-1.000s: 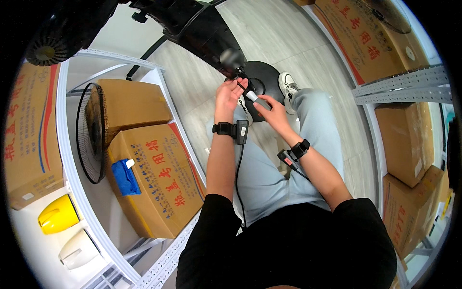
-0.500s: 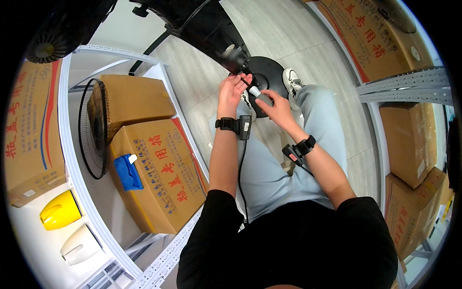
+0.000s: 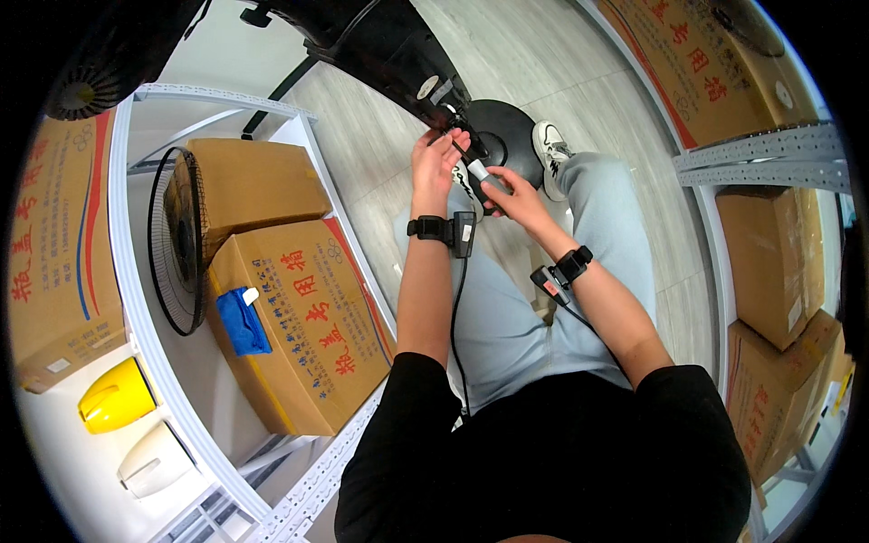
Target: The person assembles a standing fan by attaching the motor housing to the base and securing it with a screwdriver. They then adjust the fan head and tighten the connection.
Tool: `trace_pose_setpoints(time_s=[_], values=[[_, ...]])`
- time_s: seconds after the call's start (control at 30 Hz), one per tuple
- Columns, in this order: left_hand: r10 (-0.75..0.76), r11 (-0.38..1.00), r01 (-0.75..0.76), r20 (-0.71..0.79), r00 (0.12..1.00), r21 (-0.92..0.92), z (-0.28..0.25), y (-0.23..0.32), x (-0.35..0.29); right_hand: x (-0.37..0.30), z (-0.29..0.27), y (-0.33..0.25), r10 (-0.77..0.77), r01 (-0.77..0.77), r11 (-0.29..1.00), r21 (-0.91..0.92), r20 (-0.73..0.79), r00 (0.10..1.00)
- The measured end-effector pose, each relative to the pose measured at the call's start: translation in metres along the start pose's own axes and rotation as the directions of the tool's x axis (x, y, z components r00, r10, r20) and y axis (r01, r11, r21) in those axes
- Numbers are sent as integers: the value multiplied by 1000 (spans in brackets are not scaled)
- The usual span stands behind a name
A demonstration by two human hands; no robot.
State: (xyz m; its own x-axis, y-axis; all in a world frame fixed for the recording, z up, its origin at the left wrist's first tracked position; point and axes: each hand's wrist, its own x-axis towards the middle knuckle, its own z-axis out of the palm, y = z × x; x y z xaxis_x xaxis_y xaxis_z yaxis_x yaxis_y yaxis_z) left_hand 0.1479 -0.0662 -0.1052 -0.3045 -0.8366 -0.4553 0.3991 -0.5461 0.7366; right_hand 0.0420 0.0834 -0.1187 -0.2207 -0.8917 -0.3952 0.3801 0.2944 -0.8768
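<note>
My right hand [image 3: 514, 195] is closed round the grey and white handle of a screwdriver [image 3: 479, 170]. Its thin dark shaft points up and left toward my left hand [image 3: 438, 159]. That hand is turned palm up, its fingers curled in beside the shaft's end; whatever they pinch is too small to make out. Just beyond the fingertips is the lower end of a long black plastic body [image 3: 398, 56], with a small metal fitting [image 3: 429, 88] on it. Beneath lies a round black base [image 3: 512, 136] on the floor, partly hidden by my hands and shoe.
On the left, a grey metal shelf [image 3: 237, 480] holds cardboard boxes [image 3: 308, 348], a black fan grille [image 3: 161, 271], a blue cloth [image 3: 243, 330], and yellow [image 3: 118, 398] and white plastic covers [image 3: 154, 462]. More boxes [image 3: 769, 262] fill the right shelf.
The black body's lower end and its metal fitting have shifted slightly and look sharper now. My hands keep nearly the same place, with the screwdriver still in the right one.
</note>
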Motion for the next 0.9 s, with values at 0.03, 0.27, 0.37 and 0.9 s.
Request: trace_pose_setpoints(time_s=[0.03,0.27,0.37,0.9], values=[[17,1000,-16,-25,1000,9,5,0,-3,1,-1,1,55,-56,995,79,16,998],[44,996,-45,20,999,77,8,3,-7,-10,-1,-15,-416,291,749,-595,-81,906],[70,994,-77,86,994,83,9,4,-7,-12,-1,-20,-460,314,722,-617,-89,883],[36,996,-43,88,995,79,7,4,-1,-7,-4,-7,-297,236,882,-409,-93,950]])
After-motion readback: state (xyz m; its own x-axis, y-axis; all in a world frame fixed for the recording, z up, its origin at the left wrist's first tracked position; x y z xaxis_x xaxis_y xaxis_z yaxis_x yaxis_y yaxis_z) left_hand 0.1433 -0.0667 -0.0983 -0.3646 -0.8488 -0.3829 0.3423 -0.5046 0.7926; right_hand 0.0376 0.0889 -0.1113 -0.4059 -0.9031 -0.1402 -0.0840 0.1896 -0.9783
